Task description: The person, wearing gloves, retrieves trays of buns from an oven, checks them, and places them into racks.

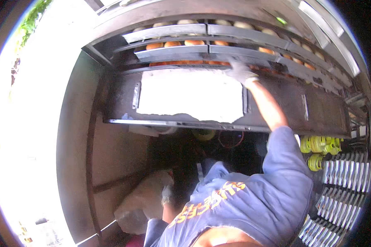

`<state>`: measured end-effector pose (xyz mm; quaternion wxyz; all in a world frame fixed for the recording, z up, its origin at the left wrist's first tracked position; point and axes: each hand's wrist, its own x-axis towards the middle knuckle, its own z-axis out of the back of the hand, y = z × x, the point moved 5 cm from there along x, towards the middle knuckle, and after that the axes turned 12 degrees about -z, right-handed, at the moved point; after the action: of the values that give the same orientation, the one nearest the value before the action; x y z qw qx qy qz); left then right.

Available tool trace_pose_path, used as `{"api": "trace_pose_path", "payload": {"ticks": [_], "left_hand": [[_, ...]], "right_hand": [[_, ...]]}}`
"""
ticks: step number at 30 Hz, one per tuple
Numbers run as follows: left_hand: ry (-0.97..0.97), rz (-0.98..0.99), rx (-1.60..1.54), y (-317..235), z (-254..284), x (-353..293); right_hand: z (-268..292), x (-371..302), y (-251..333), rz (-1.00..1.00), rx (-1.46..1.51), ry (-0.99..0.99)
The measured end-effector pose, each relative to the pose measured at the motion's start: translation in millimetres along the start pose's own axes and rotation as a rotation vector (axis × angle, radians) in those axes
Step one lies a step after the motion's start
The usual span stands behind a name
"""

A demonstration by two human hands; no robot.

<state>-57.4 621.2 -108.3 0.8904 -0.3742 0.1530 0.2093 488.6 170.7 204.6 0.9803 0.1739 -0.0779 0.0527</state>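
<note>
My right arm reaches forward over the dark lowered door [276, 99] of what looks like an oven. At its end, my gloved right hand [244, 75] is at the edge of the rack opening, close to the lower trays. Motion smears its fingers, so its grip does not show. Golden buns [193, 43] sit in grey metal trays [173, 51], with paler buns [243, 25] in the trays above. Low at my side, my gloved left hand [167, 194] hangs beside a pale, sack-like bundle [140, 199]. Its fingers are not clear enough to read.
A bright, washed-out white panel [189, 94] covers much of the door. Several yellow-green gas cylinders [317, 144] stand at the right, above stacked ridged metal pieces [346, 173]. A brown side panel [78, 136] rises on the left, with glaring daylight beyond.
</note>
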Motion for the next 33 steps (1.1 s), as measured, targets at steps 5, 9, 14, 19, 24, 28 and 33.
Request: {"api": "trace_pose_path", "payload": {"ticks": [5,9,14,19,24,28,33], "left_hand": [[-0.004,-0.081,0.277,36.3,14.5,19.6],[0.141,0.076,0.263,55.9,5.3,-10.8],[0.162,0.152,0.197,55.3,16.0,-30.1],[0.019,0.095,0.15,70.6,24.5,-40.6],[-0.201,-0.111,0.081,73.1,37.9,-41.2],[-0.299,-0.275,0.119,75.7,44.9,-55.7],[-0.004,-0.184,0.198,115.6,2.0,-123.0]], "right_hand": [[-69.0,127.3,74.5,-0.166,-0.001,-0.022],[-90.6,149.1,74.1,-0.183,0.138,-0.086],[-87.9,143.5,54.8,-0.221,0.064,-0.133],[-47.1,107.8,91.2,-0.147,-0.02,-0.118],[-43.0,-4.8,117.3,-0.062,-0.02,-0.091],[-31.5,-133.0,150.4,-0.064,0.139,-0.137],[-36.6,-219.6,175.4,-0.092,0.123,-0.106]]}}
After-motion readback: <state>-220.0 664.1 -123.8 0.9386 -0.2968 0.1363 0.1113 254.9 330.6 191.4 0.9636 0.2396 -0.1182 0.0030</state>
